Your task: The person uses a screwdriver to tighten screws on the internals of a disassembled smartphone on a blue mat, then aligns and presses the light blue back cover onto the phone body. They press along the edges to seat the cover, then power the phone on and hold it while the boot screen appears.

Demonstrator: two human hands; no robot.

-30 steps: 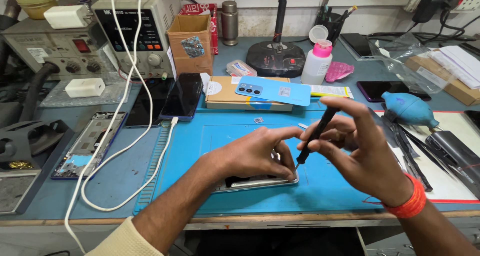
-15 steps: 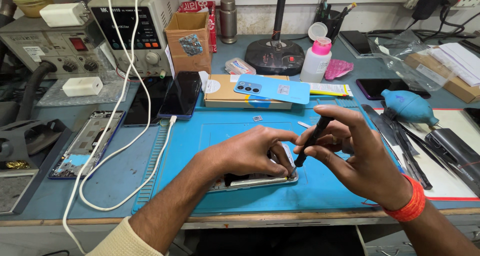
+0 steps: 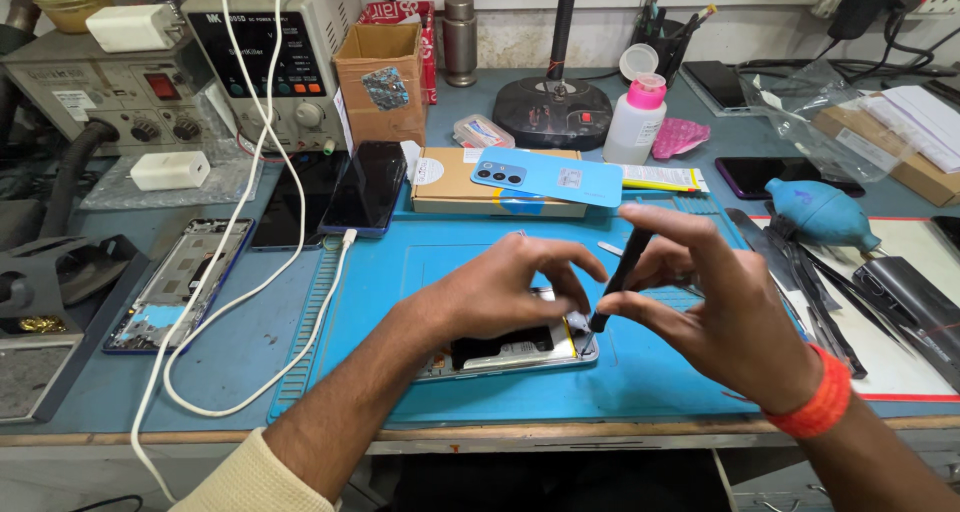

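An opened phone with its back removed lies on the blue work mat, its insides showing. My left hand rests on it, fingers pressing the upper right part of the phone. A black screwdriver is held in my right hand, tilted, with its tip down at the phone's right end beside my left fingers. An orange band circles my right wrist.
A light blue phone back cover lies on a tan box behind the mat. A dark phone with a white cable, a stripped phone frame, a power supply, a pink-capped bottle, a blue air blower and tweezers surround the mat.
My right hand has lowered the screwdriver from above the mat to the phone's right end. My left hand stayed on the phone, fingers shifting slightly.
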